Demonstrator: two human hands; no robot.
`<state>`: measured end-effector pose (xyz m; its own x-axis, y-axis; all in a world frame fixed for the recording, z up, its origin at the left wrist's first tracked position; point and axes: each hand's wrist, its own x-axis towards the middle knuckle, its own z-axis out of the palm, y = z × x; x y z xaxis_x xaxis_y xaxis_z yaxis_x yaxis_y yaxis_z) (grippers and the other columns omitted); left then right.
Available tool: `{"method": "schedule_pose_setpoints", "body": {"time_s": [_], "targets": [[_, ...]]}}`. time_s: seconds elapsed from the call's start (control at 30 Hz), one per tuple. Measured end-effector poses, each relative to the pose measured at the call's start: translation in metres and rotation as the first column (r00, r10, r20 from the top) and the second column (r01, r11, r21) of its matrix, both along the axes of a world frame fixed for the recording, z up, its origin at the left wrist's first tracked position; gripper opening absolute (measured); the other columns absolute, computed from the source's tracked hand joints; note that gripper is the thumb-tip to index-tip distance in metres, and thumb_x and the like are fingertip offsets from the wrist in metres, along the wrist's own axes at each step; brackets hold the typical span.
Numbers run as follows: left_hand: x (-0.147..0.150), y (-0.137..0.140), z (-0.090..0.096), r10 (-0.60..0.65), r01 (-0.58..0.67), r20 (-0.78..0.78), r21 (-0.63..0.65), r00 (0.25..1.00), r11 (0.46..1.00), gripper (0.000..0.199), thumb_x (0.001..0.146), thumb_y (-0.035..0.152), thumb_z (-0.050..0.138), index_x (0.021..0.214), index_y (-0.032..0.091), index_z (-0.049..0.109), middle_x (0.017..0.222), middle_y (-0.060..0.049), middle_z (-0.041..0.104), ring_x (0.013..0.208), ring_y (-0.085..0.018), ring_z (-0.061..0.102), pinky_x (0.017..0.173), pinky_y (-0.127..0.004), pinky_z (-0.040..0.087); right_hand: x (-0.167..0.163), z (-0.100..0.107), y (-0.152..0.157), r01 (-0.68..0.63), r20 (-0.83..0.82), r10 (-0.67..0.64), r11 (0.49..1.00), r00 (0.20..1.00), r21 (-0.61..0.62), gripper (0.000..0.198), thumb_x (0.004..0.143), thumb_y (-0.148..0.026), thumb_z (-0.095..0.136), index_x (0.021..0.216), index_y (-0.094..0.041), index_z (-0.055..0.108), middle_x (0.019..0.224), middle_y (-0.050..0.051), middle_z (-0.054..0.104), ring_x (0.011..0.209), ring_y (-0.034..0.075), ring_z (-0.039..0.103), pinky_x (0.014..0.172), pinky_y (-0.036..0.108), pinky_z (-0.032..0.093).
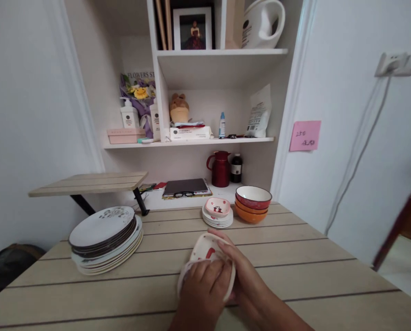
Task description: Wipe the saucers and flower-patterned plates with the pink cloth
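Note:
Just above the table's near middle, my right hand (244,271) grips a small cream dish (202,248) by its right side, thumb over the rim and fingers underneath. The dish is tilted toward me and has a red pattern inside. My left hand (205,280) is closed, its bent fingers pressed into the dish over what looks like a white cloth (184,275), mostly hidden by the hand. Beyond the hands stand a stack of small white plates (218,224) with a pink square dish (217,208) on top, and several stacked red and orange bowls (252,207).
A tall stack of large plates (105,239) stands at the left of the slatted wooden table (315,262), near a small raised shelf (88,183). Behind the table, a white shelf unit (222,54) holds a red jug (221,169), a dark bottle (236,168) and a laptop (186,185).

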<state>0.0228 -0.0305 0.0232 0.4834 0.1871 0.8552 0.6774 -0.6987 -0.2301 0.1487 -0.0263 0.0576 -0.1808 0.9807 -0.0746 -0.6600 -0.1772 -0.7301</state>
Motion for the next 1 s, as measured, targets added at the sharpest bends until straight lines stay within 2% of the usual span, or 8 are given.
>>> {"method": "schedule_pose_setpoints", "body": {"time_s": [0.3,0.43,0.53,0.6,0.7,0.8,0.9,1.0], "targets": [[-0.01,0.001,0.002,-0.028,0.016,-0.221,-0.058,0.975,0.998,0.024,0.097,0.023,0.04,0.104,0.023,0.063,0.104,-0.003,0.066,0.093,-0.017,0.058,0.083,-0.034,0.043,0.033,0.011,0.013,-0.286,0.154,0.293,0.956,0.944,-0.064,0.037,0.065,-0.018,0.064,0.102,-0.017,0.064,0.075,0.002,0.069,0.073,0.018,0.062,0.069,0.028,0.043],[-0.008,0.012,-0.012,0.119,-0.122,-0.13,-0.017,0.984,0.992,0.016,0.092,0.016,0.049,0.084,0.022,0.062,0.088,-0.003,0.065,0.081,-0.019,0.055,0.07,-0.033,0.039,0.023,0.006,0.01,-0.203,0.196,0.201,0.979,0.96,-0.008,0.052,0.053,-0.008,0.055,0.103,-0.017,0.064,0.076,0.002,0.069,0.068,0.017,0.059,0.061,0.026,0.041],[-0.009,0.014,-0.017,0.144,-0.161,-0.116,-0.155,0.983,0.975,0.011,0.085,0.012,0.057,0.083,0.022,0.062,0.088,-0.003,0.065,0.079,-0.02,0.054,0.067,-0.032,0.039,0.011,-0.001,0.01,-0.033,0.223,0.034,0.999,0.974,-0.008,0.057,0.05,-0.01,0.05,0.105,-0.017,0.063,0.07,0.001,0.068,0.063,0.017,0.057,0.056,0.026,0.04],[-0.01,0.01,-0.016,0.116,-0.139,-0.081,-0.413,0.99,0.9,0.015,0.081,0.01,0.061,0.089,0.022,0.063,0.096,-0.003,0.064,0.085,-0.02,0.056,0.073,-0.032,0.044,0.009,-0.004,0.013,0.094,0.25,-0.099,0.995,0.963,0.032,0.057,0.051,-0.011,0.048,0.106,-0.018,0.063,0.069,0.0,0.067,0.062,0.017,0.057,0.056,0.026,0.041],[-0.011,0.002,-0.011,0.094,0.015,0.101,-0.754,0.99,0.657,0.024,0.078,0.01,0.063,0.098,0.024,0.063,0.106,-0.005,0.061,0.099,-0.021,0.057,0.085,-0.035,0.047,0.018,-0.005,0.021,0.263,0.287,-0.301,0.951,0.909,0.165,0.054,0.055,-0.011,0.049,0.107,-0.021,0.062,0.077,0.0,0.069,0.065,0.015,0.058,0.058,0.024,0.043],[-0.011,0.0,-0.011,-0.024,0.276,0.314,-0.792,0.949,0.544,0.047,0.074,0.03,0.072,0.119,0.026,0.059,0.126,-0.009,0.052,0.117,-0.027,0.051,0.098,-0.043,0.043,0.031,-0.003,0.028,0.331,0.234,-0.358,0.932,0.904,0.146,0.061,0.057,-0.009,0.053,0.116,-0.023,0.058,0.083,0.0,0.071,0.066,0.016,0.06,0.057,0.024,0.045],[-0.011,0.002,-0.012,-0.117,0.465,0.497,-0.669,0.86,0.58,0.055,0.085,0.054,0.054,0.133,0.026,0.05,0.141,-0.012,0.04,0.128,-0.03,0.043,0.106,-0.047,0.038,0.036,-0.002,0.03,0.255,0.09,-0.255,0.967,0.963,0.019,0.066,0.058,-0.007,0.056,0.122,-0.022,0.054,0.083,0.002,0.073,0.067,0.019,0.064,0.06,0.03,0.05],[-0.016,0.005,-0.007,0.02,0.355,0.557,-0.557,0.83,0.751,0.04,0.096,0.044,0.036,0.123,0.026,0.058,0.14,-0.012,0.042,0.127,-0.027,0.044,0.105,-0.047,0.038,0.032,-0.003,0.027,0.168,-0.046,-0.173,0.982,0.984,-0.09,0.064,0.062,-0.006,0.058,0.125,-0.02,0.053,0.085,0.005,0.074,0.07,0.021,0.067,0.066,0.035,0.053]]}}
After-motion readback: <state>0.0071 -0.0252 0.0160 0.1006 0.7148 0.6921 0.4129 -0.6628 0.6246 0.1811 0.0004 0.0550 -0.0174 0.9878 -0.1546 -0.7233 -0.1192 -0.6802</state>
